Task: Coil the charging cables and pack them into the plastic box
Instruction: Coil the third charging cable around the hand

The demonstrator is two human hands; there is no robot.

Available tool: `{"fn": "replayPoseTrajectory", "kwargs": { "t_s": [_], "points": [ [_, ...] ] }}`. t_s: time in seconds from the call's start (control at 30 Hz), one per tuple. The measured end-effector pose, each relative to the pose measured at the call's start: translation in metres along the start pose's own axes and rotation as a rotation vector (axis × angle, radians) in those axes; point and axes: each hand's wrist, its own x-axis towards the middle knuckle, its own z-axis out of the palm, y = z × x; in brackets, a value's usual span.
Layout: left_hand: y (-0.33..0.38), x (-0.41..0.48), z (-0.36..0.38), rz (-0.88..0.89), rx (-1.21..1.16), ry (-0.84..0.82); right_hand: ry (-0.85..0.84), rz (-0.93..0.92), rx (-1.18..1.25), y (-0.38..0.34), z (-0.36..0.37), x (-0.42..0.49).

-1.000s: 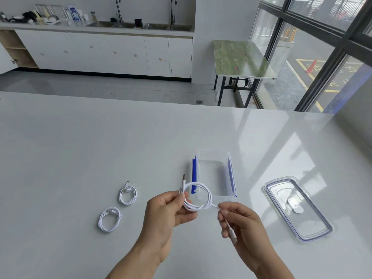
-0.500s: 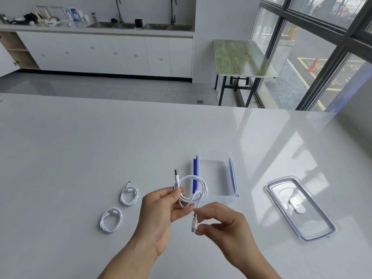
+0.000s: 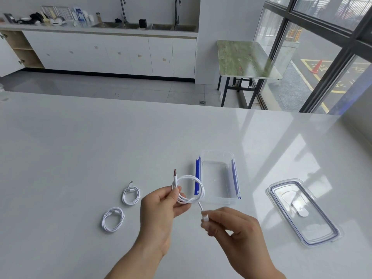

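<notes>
Plastic box [image 3: 219, 200]: clear, rectangular, rounded corners, a blue latch strip on each long side; upright and open-topped, all three cables outside it
Lid [image 3: 304, 212]: clear, with a blue seal ring; flat on the table to the right of the box, apart from it
Held cable [image 3: 190, 190]: white, round loops, raised just left of the box; left hand [image 3: 159, 210] pinches the loops between thumb and curled fingers, one plug pointing up; right hand [image 3: 231, 224] pinches the free end plug between thumb and fingertips
Far coiled cable [image 3: 130, 195], near coiled cable [image 3: 112, 218]: white, flat on the table, further left
Table [image 3: 80, 148]: white, glossy, reflecting the windows; beyond it a grey tiled floor, white cabinets, a sink counter and a green-topped side table [image 3: 245, 57]
</notes>
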Motion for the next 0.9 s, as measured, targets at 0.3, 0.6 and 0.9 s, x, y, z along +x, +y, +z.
{"fn": "replayPoseTrajectory", "kwargs": {
  "t_s": [0.3,0.6,0.9],
  "points": [
    [-0.017,-0.025,0.011,0.268,0.282,-0.075,0.205,0.219,-0.250,-0.015,0.016,0.027],
    [-0.017,-0.031,0.006,0.130,0.253,-0.224,0.057,0.242,-0.024,-0.007,0.007,0.027],
    [-0.018,-0.030,0.002,0.174,0.308,-0.286,-0.237,0.551,-0.207,0.001,-0.014,0.048]
  ]
}}
